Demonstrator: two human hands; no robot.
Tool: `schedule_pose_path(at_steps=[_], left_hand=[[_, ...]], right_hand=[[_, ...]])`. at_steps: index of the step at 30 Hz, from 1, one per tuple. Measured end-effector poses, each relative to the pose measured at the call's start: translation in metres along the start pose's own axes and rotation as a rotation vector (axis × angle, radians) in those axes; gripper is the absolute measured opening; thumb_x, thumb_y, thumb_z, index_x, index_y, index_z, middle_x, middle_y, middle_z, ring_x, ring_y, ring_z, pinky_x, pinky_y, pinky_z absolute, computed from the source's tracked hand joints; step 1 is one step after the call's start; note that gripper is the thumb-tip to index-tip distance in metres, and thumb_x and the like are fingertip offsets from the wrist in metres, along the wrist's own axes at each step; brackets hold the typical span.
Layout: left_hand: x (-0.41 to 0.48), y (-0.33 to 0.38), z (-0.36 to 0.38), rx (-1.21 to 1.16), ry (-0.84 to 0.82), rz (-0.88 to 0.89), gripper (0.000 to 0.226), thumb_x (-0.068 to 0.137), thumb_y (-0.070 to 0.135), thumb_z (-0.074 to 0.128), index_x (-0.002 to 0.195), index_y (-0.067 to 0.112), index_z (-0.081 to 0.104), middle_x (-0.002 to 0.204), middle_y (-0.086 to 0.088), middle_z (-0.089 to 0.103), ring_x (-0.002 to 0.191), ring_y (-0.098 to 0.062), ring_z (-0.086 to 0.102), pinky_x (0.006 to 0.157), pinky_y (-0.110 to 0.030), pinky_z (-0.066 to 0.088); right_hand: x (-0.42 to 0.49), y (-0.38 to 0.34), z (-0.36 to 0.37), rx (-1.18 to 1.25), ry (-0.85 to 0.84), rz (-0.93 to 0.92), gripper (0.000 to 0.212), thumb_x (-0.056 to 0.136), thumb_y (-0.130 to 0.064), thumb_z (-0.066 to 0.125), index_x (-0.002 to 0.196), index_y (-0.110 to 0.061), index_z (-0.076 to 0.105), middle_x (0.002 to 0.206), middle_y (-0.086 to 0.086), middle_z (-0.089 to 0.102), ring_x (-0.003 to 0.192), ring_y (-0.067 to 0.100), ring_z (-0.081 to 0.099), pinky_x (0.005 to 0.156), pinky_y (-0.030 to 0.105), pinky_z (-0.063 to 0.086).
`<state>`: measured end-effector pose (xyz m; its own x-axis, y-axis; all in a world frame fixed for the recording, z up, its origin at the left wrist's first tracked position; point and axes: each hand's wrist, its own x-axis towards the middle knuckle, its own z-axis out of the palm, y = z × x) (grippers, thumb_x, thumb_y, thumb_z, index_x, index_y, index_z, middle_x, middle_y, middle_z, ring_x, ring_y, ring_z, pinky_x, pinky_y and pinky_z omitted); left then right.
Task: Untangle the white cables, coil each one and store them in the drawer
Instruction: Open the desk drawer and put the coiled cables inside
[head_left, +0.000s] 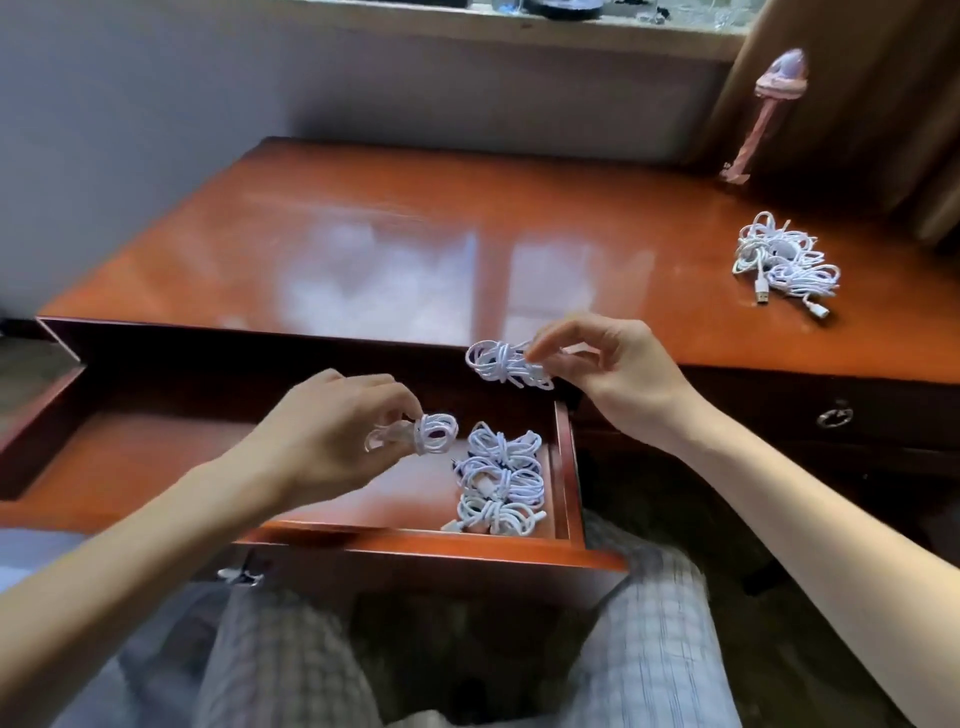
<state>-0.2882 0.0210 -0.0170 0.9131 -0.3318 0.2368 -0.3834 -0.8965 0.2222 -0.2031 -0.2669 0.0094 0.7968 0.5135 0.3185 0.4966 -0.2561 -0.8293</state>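
Note:
My left hand (332, 426) pinches a small coiled white cable (434, 435) just above the open drawer (563, 467). My right hand (602, 369) pinches another coiled white cable (506, 364) over the drawer's back right corner. Several coiled white cables (501, 480) lie stacked against the drawer's right wall. A tangled pile of white cables (784, 260) with loose plugs lies on the desk top (363, 234) at the right.
A pink toy-like object (769, 109) leans at the desk's back right beside a brown curtain. A shut drawer with a metal ring handle (834, 415) sits right of the open one. My knees in checked trousers are under the drawer.

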Motion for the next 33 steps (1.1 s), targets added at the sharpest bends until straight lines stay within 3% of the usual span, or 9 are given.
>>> schedule_pose_path(at_steps=[4, 8, 11, 20, 23, 26, 29, 33], left_hand=[[-0.026, -0.011, 0.006, -0.075, -0.058, -0.094, 0.022, 0.082, 0.048, 0.076, 0.098, 0.038, 0.064, 0.085, 0.023, 0.064, 0.079, -0.003, 0.062, 0.073, -0.033, 0.051], [-0.031, -0.015, 0.007, -0.128, -0.159, -0.123, 0.034, 0.075, 0.064, 0.058, 0.098, 0.04, 0.066, 0.085, 0.024, 0.062, 0.083, 0.0, 0.058, 0.077, -0.034, 0.052], [-0.029, -0.018, 0.01, -0.128, -0.241, -0.129, 0.026, 0.079, 0.056, 0.074, 0.1, 0.042, 0.068, 0.087, 0.024, 0.063, 0.085, 0.001, 0.058, 0.079, -0.034, 0.052], [-0.019, -0.019, 0.017, -0.222, -0.419, -0.136, 0.021, 0.078, 0.048, 0.082, 0.097, 0.045, 0.074, 0.085, 0.02, 0.066, 0.084, -0.001, 0.062, 0.077, -0.034, 0.055], [-0.019, -0.02, 0.016, -0.264, -0.432, -0.117, 0.027, 0.079, 0.049, 0.081, 0.104, 0.041, 0.074, 0.086, 0.02, 0.066, 0.083, 0.0, 0.062, 0.076, -0.028, 0.054], [-0.022, -0.021, 0.015, -0.335, -0.425, -0.127, 0.029, 0.08, 0.048, 0.081, 0.107, 0.038, 0.073, 0.09, 0.018, 0.069, 0.083, 0.0, 0.064, 0.071, -0.02, 0.052], [-0.026, -0.024, 0.013, -0.383, -0.395, -0.137, 0.03, 0.081, 0.05, 0.079, 0.107, 0.036, 0.072, 0.092, 0.019, 0.07, 0.085, 0.0, 0.065, 0.071, -0.02, 0.053], [-0.031, -0.027, 0.01, -0.407, -0.337, -0.114, 0.025, 0.086, 0.048, 0.074, 0.107, 0.034, 0.072, 0.092, 0.018, 0.068, 0.085, 0.0, 0.065, 0.068, -0.017, 0.051]], right_hand=[[-0.002, 0.002, 0.03, 0.001, -0.114, -0.014, 0.02, 0.091, 0.008, 0.067, 0.096, -0.01, 0.075, 0.099, 0.0, 0.074, 0.096, 0.016, 0.071, 0.087, 0.028, 0.056], [-0.003, 0.006, 0.052, -0.032, -0.164, -0.068, 0.028, 0.091, 0.009, 0.067, 0.092, -0.017, 0.075, 0.097, -0.004, 0.073, 0.097, 0.021, 0.07, 0.086, 0.038, 0.058], [-0.003, 0.009, 0.062, -0.067, -0.2, -0.069, 0.023, 0.091, 0.007, 0.068, 0.092, -0.015, 0.076, 0.098, -0.006, 0.073, 0.1, 0.021, 0.07, 0.089, 0.042, 0.058], [0.001, 0.01, 0.086, -0.122, -0.285, -0.042, 0.017, 0.088, 0.006, 0.072, 0.093, -0.01, 0.076, 0.09, -0.005, 0.074, 0.09, 0.009, 0.073, 0.085, 0.021, 0.057], [0.003, 0.009, 0.092, -0.114, -0.307, -0.033, 0.018, 0.088, 0.007, 0.072, 0.094, -0.009, 0.076, 0.09, -0.006, 0.074, 0.089, 0.008, 0.073, 0.083, 0.019, 0.056], [0.003, 0.01, 0.097, -0.101, -0.313, -0.03, 0.021, 0.088, 0.008, 0.071, 0.094, -0.011, 0.077, 0.093, -0.005, 0.072, 0.091, 0.013, 0.072, 0.084, 0.028, 0.059], [0.002, 0.013, 0.1, -0.106, -0.333, -0.024, 0.024, 0.086, 0.008, 0.073, 0.094, -0.014, 0.077, 0.099, -0.001, 0.066, 0.092, 0.018, 0.069, 0.084, 0.038, 0.058], [0.002, 0.014, 0.099, -0.138, -0.389, 0.011, 0.029, 0.087, 0.007, 0.072, 0.1, -0.018, 0.076, 0.105, -0.001, 0.063, 0.095, 0.016, 0.067, 0.087, 0.037, 0.058]])
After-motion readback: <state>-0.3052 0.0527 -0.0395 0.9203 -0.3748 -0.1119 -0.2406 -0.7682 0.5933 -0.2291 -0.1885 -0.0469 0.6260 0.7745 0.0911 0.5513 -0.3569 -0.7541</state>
